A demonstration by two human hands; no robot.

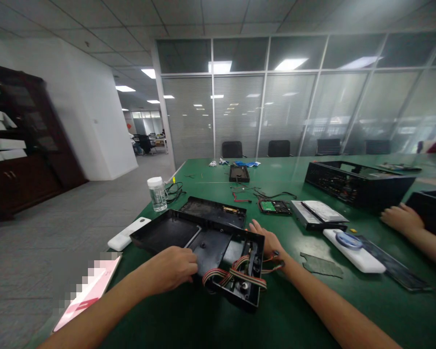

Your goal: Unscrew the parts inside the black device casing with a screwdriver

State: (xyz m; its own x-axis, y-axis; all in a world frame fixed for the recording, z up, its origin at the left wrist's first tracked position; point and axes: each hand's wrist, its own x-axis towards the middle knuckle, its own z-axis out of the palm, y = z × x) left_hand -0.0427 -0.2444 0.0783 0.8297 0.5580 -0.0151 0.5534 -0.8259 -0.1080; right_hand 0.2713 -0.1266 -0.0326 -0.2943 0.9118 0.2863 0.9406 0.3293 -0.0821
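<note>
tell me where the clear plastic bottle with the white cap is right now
In the head view, the bottle stands upright near the green table's left edge, beyond the open black case, beside black cables.
</note>
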